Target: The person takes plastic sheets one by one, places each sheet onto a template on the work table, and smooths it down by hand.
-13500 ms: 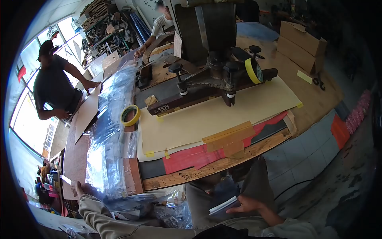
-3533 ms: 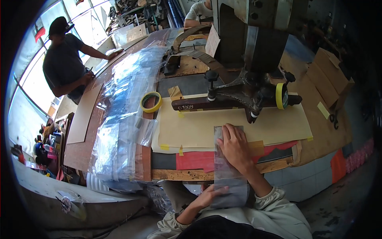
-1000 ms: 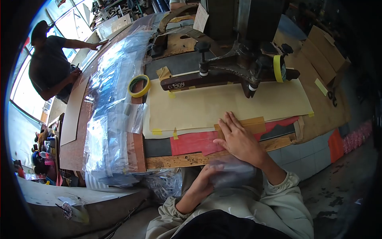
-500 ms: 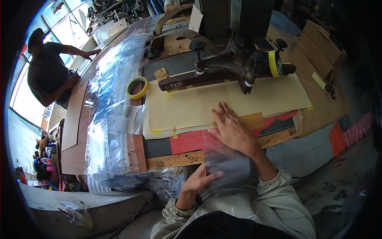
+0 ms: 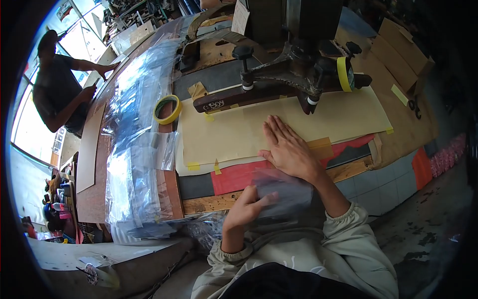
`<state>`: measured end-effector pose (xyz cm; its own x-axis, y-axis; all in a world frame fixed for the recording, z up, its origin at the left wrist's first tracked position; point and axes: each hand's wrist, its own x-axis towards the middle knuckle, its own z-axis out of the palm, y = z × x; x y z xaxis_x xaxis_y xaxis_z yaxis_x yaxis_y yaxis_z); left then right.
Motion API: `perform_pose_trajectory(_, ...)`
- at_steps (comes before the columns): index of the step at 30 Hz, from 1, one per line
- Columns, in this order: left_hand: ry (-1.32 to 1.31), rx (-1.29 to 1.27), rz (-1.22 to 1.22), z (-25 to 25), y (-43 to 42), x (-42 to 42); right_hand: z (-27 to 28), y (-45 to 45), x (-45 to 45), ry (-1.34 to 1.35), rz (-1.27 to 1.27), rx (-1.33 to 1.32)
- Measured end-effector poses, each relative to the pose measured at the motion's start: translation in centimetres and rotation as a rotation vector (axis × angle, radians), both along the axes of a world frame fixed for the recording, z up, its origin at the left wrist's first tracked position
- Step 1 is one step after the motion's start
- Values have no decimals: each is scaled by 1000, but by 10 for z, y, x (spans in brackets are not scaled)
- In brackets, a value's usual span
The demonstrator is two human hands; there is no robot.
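Observation:
My right hand lies flat on the cream sheet, its fingers stretched toward the dark metal press bar that rests across it. A brown tape strip shows beside that hand. In front of my body, my left hand is closed on a clear plastic sheet, which hangs over the table's front edge and is blurred in part. Beneath the cream sheet, a red sheet sticks out toward me. Small yellow tape pieces sit along the cream sheet's edge.
A yellow tape roll lies left of the cream sheet; another roll hangs on the bar. Clear plastic covers the table's left part. A cardboard box and scissors are at right. Another person stands at far left.
My left hand has risen slightly with the plastic sheet. My right hand has shifted a little up and left in view, still flat. The other person's hands have moved.

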<state>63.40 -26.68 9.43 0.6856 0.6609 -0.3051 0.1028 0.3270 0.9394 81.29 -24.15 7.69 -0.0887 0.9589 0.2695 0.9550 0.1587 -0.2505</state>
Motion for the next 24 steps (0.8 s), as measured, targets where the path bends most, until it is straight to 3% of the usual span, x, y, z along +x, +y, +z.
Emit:
perform_pose_trajectory(1,-113,-123,119,7,-6,5,0,1,1,4,-1,-3)
perform_pose_trajectory(4,-230,-178,106,-6,-9,6,0,5,4,11,2,-10)
perform_pose_trajectory(10,-285,-330,152,-8,-4,6,-1,7,7,36,14,-17)
perform_pose_trajectory(24,-258,-323,167,-18,-3,5,-3,13,9,62,29,-27)
